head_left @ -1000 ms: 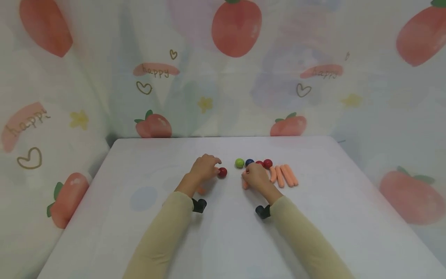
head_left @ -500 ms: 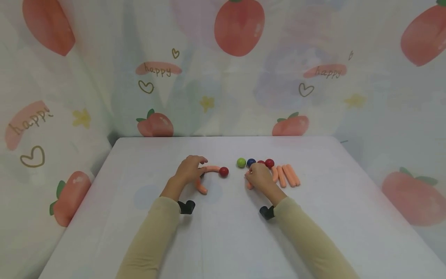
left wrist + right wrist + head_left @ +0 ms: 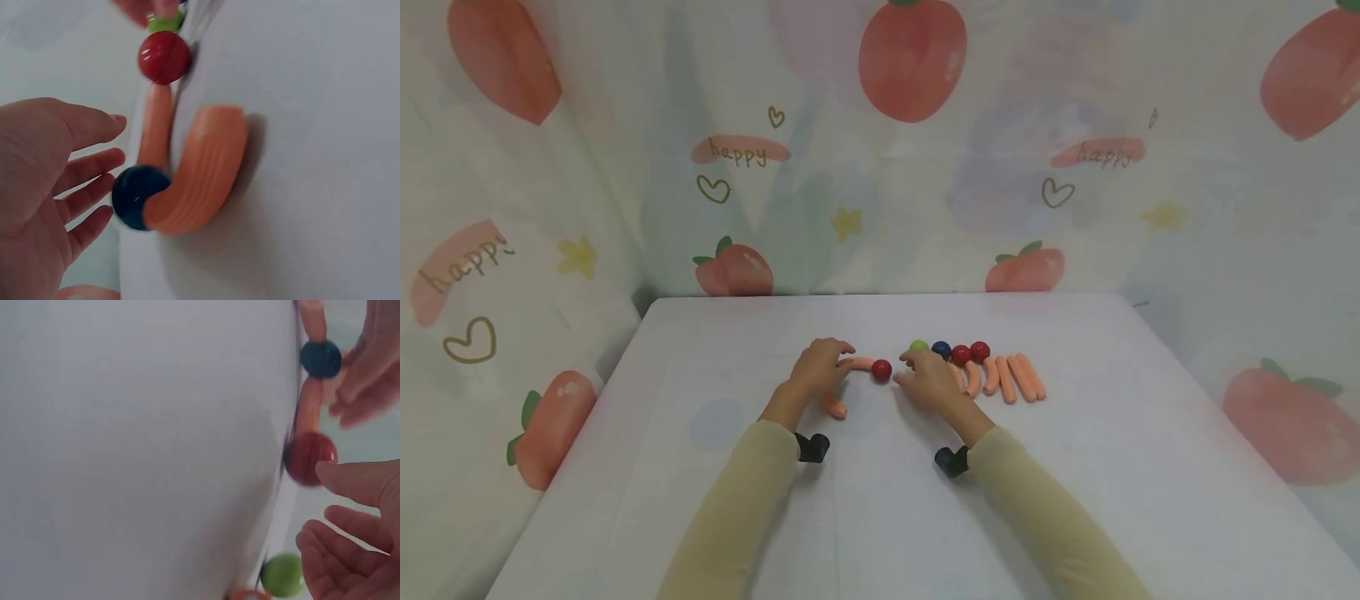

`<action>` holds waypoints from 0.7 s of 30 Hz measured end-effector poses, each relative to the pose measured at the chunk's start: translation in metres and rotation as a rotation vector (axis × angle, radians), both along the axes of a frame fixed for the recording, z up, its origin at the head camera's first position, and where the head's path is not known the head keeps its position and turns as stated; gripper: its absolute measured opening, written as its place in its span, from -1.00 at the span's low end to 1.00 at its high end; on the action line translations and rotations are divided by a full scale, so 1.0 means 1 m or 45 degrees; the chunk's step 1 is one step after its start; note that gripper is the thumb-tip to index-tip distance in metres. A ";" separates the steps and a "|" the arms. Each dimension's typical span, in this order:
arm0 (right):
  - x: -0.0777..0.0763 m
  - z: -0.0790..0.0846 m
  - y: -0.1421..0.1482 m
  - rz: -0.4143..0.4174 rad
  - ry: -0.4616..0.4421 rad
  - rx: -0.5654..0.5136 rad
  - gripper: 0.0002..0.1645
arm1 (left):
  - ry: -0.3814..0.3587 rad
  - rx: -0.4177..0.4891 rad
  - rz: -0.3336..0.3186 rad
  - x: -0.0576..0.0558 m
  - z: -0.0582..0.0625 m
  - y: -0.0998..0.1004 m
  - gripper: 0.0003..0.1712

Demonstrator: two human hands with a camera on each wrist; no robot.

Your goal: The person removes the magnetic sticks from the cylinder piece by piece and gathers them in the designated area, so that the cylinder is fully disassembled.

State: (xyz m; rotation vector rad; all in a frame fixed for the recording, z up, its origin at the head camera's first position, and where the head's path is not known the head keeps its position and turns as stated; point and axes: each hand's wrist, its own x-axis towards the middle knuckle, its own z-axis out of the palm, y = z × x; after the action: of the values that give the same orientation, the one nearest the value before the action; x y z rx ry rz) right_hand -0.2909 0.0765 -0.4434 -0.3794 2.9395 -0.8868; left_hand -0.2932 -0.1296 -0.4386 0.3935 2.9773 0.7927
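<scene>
My left hand (image 3: 820,367) is spread beside a joined piece: a dark blue ball (image 3: 139,197) with a curved orange stick (image 3: 206,175) on it. Its fingertips lie close to the blue ball; whether they touch it I cannot tell. A second orange stick (image 3: 857,363) runs from the blue ball to a red ball (image 3: 882,371). My right hand (image 3: 928,382) hovers just right of that red ball with nothing visible in its grasp. In the right wrist view its thumb reaches toward the red ball (image 3: 309,458), its other fingers loosely bent.
Behind my right hand lie a green ball (image 3: 919,345), a blue ball (image 3: 942,349) and two red balls (image 3: 980,351). Several loose orange sticks (image 3: 1006,379) line up to the right on the white table (image 3: 880,517). A patterned cloth (image 3: 880,183) hangs behind.
My left hand moved left off the red ball to beside the blue-ball joint, then slightly right. My right hand left the loose sticks and moved left toward the red ball, its fingers opening.
</scene>
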 end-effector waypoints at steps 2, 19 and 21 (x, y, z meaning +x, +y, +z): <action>0.000 -0.002 -0.010 0.058 0.056 -0.009 -0.51 | 0.042 -0.051 -0.010 -0.004 -0.002 0.007 -0.62; -0.004 -0.011 -0.033 0.094 0.074 0.029 -0.58 | 0.172 -0.292 0.021 -0.011 -0.010 0.017 -0.76; -0.001 -0.010 -0.032 0.114 0.085 0.039 -0.59 | 0.165 -0.246 0.017 -0.011 -0.011 0.018 -0.74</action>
State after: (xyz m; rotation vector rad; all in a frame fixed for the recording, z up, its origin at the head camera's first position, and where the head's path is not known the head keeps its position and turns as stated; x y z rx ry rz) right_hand -0.2920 0.0444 -0.4535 -0.5440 2.9651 -0.8336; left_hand -0.3046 -0.1114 -0.4498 0.4313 3.1417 0.4909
